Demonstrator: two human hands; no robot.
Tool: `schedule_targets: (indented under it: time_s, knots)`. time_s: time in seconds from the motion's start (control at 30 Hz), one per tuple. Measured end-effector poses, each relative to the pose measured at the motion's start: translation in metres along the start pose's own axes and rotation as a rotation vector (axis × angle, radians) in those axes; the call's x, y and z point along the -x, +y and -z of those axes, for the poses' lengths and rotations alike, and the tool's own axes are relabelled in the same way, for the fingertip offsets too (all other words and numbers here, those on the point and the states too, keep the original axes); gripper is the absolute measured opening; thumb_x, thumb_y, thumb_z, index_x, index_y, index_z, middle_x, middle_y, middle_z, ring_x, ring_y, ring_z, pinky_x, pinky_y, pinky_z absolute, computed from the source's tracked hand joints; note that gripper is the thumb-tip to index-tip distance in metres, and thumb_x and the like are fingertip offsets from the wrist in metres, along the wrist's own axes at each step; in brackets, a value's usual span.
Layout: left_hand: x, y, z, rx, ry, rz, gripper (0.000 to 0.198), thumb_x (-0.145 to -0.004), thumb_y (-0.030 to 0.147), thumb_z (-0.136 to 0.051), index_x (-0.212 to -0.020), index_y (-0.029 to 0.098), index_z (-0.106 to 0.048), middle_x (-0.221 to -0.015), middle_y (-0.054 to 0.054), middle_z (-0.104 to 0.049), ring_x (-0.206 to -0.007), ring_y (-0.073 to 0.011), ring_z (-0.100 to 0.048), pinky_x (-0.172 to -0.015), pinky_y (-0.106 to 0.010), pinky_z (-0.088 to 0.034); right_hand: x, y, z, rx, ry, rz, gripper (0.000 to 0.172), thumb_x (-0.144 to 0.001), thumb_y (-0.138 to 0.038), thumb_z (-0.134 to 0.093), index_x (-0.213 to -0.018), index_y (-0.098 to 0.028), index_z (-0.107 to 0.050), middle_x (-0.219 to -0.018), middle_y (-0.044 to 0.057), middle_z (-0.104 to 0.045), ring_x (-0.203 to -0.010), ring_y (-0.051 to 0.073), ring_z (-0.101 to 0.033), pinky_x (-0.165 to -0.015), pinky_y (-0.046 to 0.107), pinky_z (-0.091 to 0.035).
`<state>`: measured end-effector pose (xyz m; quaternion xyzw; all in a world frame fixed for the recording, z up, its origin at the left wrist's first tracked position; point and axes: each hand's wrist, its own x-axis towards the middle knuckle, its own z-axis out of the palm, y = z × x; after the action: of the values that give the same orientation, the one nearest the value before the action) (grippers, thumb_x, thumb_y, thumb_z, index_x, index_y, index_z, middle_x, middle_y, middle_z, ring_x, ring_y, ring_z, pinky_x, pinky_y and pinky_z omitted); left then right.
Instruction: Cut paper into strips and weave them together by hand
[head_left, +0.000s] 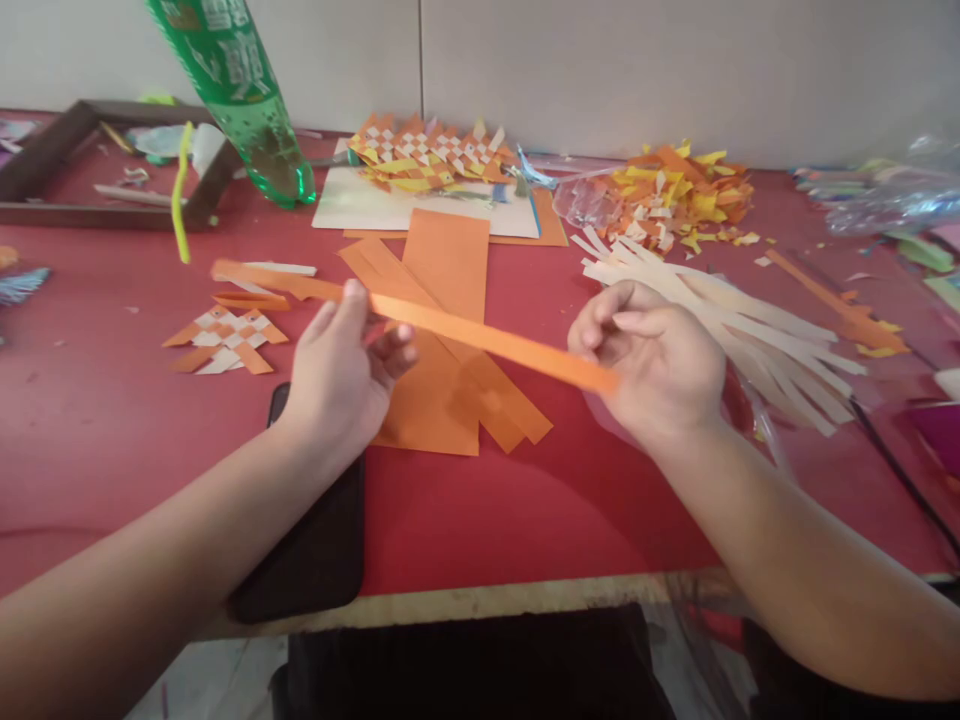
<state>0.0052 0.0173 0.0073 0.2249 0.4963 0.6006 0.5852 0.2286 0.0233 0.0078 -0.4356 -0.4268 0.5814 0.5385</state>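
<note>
A long orange paper strip [480,335] stretches slantwise above the table between my two hands. My left hand [341,365] pinches it between thumb and forefinger, with a short end sticking out to the left. At the strip's blurred right end, my right hand [652,355] is half curled with its fingers loosely apart; the strip crosses its palm and no grip shows. Under the strip lie an orange paper sheet [442,400] and cut orange strips [517,405]. A woven orange-and-white paper fish [229,335] rests left of my left hand.
Several woven fish [431,150] lie on a white board [341,205] at the back. Paper scraps [675,195] and pale strips [720,310] are at right. A green bottle [255,130], wooden frame [45,160] and yellow pipe cleaner [180,200] stand left. A black phone [322,560] lies near the front edge.
</note>
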Motion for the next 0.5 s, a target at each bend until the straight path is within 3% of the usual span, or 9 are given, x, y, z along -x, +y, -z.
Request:
schedule_targets:
  time_s: [0.07,0.17,0.23,0.37,0.5]
  knots:
    - [0.006,-0.003,-0.003,-0.083,-0.186,0.111,0.028,-0.082,0.036,-0.073,-0.071,0.02,-0.052,-0.059,0.007,-0.056,-0.047,-0.0052,-0.058,-0.043,-0.014,-0.048,0.002,0.004,-0.004,0.024,-0.001,-0.021,0.007,-0.076,-0.026,-0.061,-0.073,-0.02,-0.061,-0.062,-0.002,-0.053,-0.048,0.01,-0.046,-0.04,0.024,-0.031]
    - [0.016,-0.007,-0.006,-0.308,-0.559,0.33,0.026,-0.079,0.037,-0.076,-0.079,0.016,-0.06,-0.066,0.0,-0.068,-0.057,-0.0109,-0.069,-0.056,-0.019,-0.057,0.009,0.011,-0.011,0.153,-0.128,-0.07,0.02,-0.084,-0.038,-0.064,-0.086,-0.018,-0.068,-0.067,-0.001,-0.057,-0.05,0.01,-0.049,-0.041,0.023,-0.034]
    - [0.022,-0.007,-0.006,-0.416,-0.687,0.413,0.025,-0.077,0.035,-0.078,-0.085,0.015,-0.064,-0.074,-0.004,-0.073,-0.068,-0.0161,-0.074,-0.06,-0.021,-0.059,0.015,0.013,-0.017,0.251,-0.222,-0.063,0.021,-0.082,-0.039,-0.069,-0.091,-0.019,-0.07,-0.069,-0.001,-0.06,-0.053,0.01,-0.051,-0.045,0.024,-0.038]
    - [0.026,-0.006,-0.005,-0.501,-0.827,0.442,0.023,-0.077,0.034,-0.077,-0.083,0.013,-0.069,-0.077,-0.007,-0.073,-0.075,-0.0196,-0.075,-0.061,-0.022,-0.06,0.022,0.011,-0.023,0.372,-0.347,0.058,0.008,-0.08,-0.028,-0.073,-0.079,-0.02,-0.071,-0.073,0.0,-0.062,-0.065,0.012,-0.055,-0.058,0.025,-0.042]
    - [0.025,-0.005,-0.006,-0.459,-0.78,0.417,0.024,-0.076,0.033,-0.077,-0.085,0.015,-0.066,-0.081,-0.004,-0.07,-0.075,-0.0183,-0.075,-0.063,-0.023,-0.061,0.02,0.008,-0.02,0.407,-0.327,0.064,0.011,-0.08,-0.022,-0.067,-0.07,-0.018,-0.064,-0.066,-0.002,-0.054,-0.059,0.01,-0.046,-0.053,0.025,-0.035]
